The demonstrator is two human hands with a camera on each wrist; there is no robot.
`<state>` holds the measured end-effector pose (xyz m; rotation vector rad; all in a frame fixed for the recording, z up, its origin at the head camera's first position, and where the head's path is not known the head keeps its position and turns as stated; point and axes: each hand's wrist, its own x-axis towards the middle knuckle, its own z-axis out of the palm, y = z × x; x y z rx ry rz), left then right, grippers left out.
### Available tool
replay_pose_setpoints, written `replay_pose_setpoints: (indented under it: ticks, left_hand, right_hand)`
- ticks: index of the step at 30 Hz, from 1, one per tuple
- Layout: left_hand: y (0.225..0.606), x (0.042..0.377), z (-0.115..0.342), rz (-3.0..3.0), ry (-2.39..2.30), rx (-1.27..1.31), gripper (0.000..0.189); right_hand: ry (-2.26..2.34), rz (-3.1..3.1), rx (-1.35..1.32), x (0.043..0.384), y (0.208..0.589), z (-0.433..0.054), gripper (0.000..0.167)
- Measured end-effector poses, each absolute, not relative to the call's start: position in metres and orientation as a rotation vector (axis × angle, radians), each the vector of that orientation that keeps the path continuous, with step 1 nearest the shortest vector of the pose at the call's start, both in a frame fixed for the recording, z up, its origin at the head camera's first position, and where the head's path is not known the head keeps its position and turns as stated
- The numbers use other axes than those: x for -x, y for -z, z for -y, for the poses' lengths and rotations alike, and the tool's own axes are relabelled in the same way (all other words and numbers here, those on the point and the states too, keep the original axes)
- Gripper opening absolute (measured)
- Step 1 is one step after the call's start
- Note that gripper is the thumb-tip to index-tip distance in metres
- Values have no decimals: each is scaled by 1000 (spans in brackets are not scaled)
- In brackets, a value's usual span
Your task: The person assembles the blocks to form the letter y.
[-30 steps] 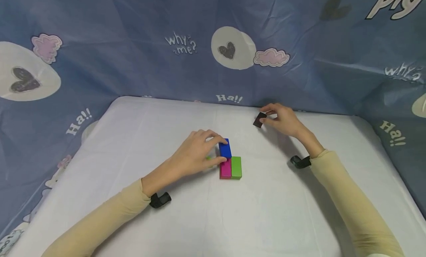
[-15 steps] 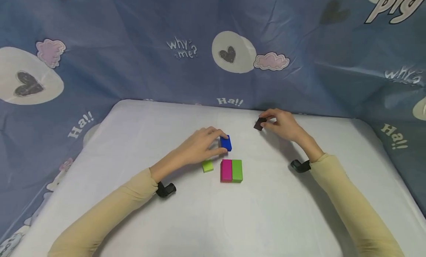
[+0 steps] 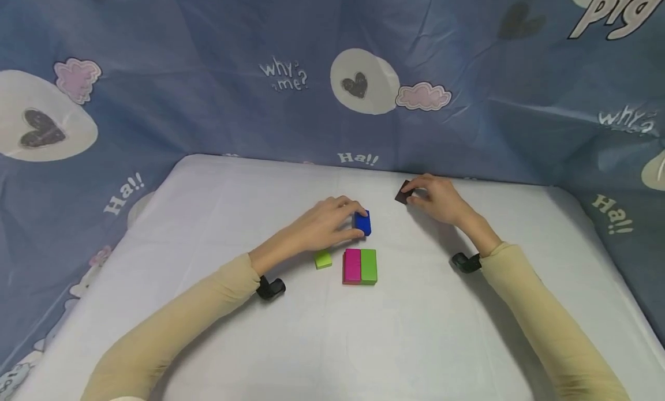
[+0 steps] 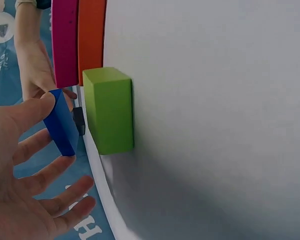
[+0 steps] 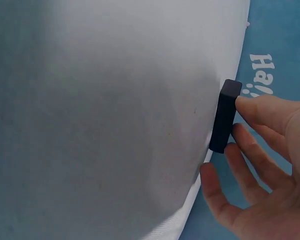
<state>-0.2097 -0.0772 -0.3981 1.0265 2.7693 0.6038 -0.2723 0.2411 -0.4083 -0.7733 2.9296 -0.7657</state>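
In the head view my left hand (image 3: pixel 329 223) pinches a blue block (image 3: pixel 363 223) between thumb and fingertips, behind the other blocks. In the left wrist view the blue block (image 4: pixel 62 122) is tilted, with the lower fingers spread apart. Toward the table's back edge, my right hand (image 3: pixel 436 200) pinches a dark block (image 3: pixel 401 194); the right wrist view shows this dark block (image 5: pixel 225 116) between thumb and fingers. A magenta block (image 3: pixel 352 266) and a green block (image 3: pixel 369 266) lie side by side. Left of them sits a small lime-green block (image 3: pixel 323 259).
An orange-red block (image 4: pixel 91 35) lies under the magenta one in the left wrist view. A white cloth (image 3: pixel 415 332) covers the table. Behind it hangs a blue printed curtain (image 3: pixel 234 112). Each wrist bears a black camera mount (image 3: pixel 271 288).
My left hand has lifted the blue block from over the magenta block and moved it back, then right, uncovering the lime-green block. The right hand stays near the same spot with the dark block.
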Motion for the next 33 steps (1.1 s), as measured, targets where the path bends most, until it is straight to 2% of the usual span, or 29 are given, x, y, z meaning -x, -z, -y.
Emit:
replay_pose_setpoints:
  ticks: [33]
  left_hand:
    - [403,255,27,-2654,-416,-1267,38]
  right_hand:
    - [660,-2963,703,271,400,-237,27]
